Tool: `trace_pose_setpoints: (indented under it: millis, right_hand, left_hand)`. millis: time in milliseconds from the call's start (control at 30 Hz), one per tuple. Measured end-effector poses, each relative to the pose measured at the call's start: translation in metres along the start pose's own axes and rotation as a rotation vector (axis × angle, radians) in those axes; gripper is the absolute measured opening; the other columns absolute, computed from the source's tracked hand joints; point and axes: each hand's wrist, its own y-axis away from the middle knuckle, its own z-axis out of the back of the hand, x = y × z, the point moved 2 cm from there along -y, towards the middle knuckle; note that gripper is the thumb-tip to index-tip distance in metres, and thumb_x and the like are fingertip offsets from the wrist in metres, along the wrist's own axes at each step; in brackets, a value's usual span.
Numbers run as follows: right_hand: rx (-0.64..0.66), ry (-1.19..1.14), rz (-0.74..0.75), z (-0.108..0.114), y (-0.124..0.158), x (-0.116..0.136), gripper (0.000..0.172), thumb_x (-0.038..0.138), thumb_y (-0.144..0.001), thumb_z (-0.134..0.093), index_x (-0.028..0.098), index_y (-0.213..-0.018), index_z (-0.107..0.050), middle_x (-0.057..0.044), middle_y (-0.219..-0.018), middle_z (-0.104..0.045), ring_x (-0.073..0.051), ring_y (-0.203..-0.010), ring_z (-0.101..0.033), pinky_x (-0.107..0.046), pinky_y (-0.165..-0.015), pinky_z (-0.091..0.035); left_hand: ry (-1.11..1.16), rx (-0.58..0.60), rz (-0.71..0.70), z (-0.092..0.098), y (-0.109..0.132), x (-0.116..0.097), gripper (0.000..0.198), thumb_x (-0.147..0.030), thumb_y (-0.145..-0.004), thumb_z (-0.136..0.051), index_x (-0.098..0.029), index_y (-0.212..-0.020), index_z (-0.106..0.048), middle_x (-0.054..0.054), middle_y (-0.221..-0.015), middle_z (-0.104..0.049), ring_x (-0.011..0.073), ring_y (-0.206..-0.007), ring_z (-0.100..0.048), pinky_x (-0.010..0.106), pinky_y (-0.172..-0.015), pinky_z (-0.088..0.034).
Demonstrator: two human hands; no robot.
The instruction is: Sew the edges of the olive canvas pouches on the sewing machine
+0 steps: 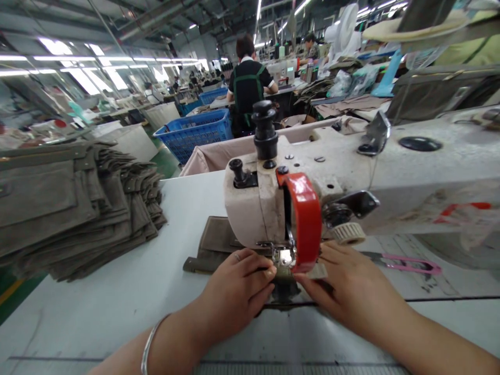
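Head view: our left hand (242,284) pinches dark fabric (214,239) lying mostly beyond it; whether our right hand (349,284) grips, we can't tell.

Both forearms (437,336) angle in from the worktop's (117,307) near edge. Left hand (236,291) and right hand (349,286) lie palm-down, fingers bent.

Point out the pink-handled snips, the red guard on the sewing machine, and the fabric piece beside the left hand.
Pink-handled snips (408,259): head view, upper arm of the handle.
Red guard (307,219): head view, middle of its curved strip.
Fabric piece (216,240): head view, flat area toward its left side.
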Motion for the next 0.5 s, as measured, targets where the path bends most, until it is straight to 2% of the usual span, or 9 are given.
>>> trace_pose_setpoints:
  millis: [67, 133, 300, 400, 500]
  right_hand:
    - [-0.063, -0.080, 0.094, -0.002, 0.000, 0.008, 0.014, 0.018, -0.089, -0.054, 0.019, -0.093, -0.067, -0.008, -0.095, -0.067, -0.024, -0.088, -0.060, -0.039, -0.077, -0.050]
    - [-0.086, -0.112, 0.138, -0.007, 0.001, 0.014, 0.020, 0.012, -0.088, -0.052, 0.020, -0.096, -0.068, -0.007, -0.096, -0.068, -0.022, -0.085, -0.062, -0.035, -0.075, -0.052]
    - [-0.025, -0.148, 0.044, -0.019, 0.007, 0.014, 0.023, 0.010, -0.089, -0.048, 0.020, -0.098, -0.067, -0.007, -0.096, -0.068, -0.023, -0.085, -0.063, -0.037, -0.073, -0.053]
    - [-0.025, -0.181, 0.040, -0.021, 0.009, 0.013, 0.020, 0.017, -0.093, -0.048, 0.020, -0.103, -0.066, -0.007, -0.094, -0.068, -0.023, -0.082, -0.064, -0.040, -0.070, -0.054]
    - [-0.057, -0.194, 0.080, -0.021, 0.010, 0.014, 0.022, 0.015, -0.094, -0.046, 0.020, -0.103, -0.066, -0.008, -0.096, -0.068, -0.023, -0.083, -0.064, -0.038, -0.071, -0.055]
  left_hand:
    - [-0.014, -0.017, -0.018, -0.004, -0.002, -0.002, 0.016, -0.018, -0.094, -0.052, -0.016, -0.102, -0.065, 0.005, -0.101, -0.070, 0.0178, -0.092, -0.063, 0.034, -0.087, -0.052]
    - [-0.035, -0.054, -0.029, -0.007, -0.003, -0.005, 0.018, -0.018, -0.096, -0.048, -0.015, -0.099, -0.065, 0.005, -0.098, -0.071, 0.0175, -0.089, -0.064, 0.033, -0.085, -0.053]
    - [-0.072, -0.119, -0.020, -0.011, -0.004, -0.008, 0.022, -0.020, -0.097, -0.046, -0.015, -0.092, -0.067, 0.006, -0.092, -0.072, 0.0177, -0.085, -0.066, 0.033, -0.079, -0.054]
    - [-0.011, -0.087, 0.013, -0.007, -0.003, -0.004, 0.022, -0.021, -0.098, -0.047, -0.016, -0.095, -0.069, 0.004, -0.095, -0.072, 0.0170, -0.088, -0.066, 0.032, -0.082, -0.055]
    - [0.082, -0.006, 0.031, -0.003, -0.001, 0.004, 0.019, -0.020, -0.095, -0.052, -0.020, -0.102, -0.069, 0.001, -0.103, -0.072, 0.0163, -0.094, -0.065, 0.030, -0.086, -0.054]
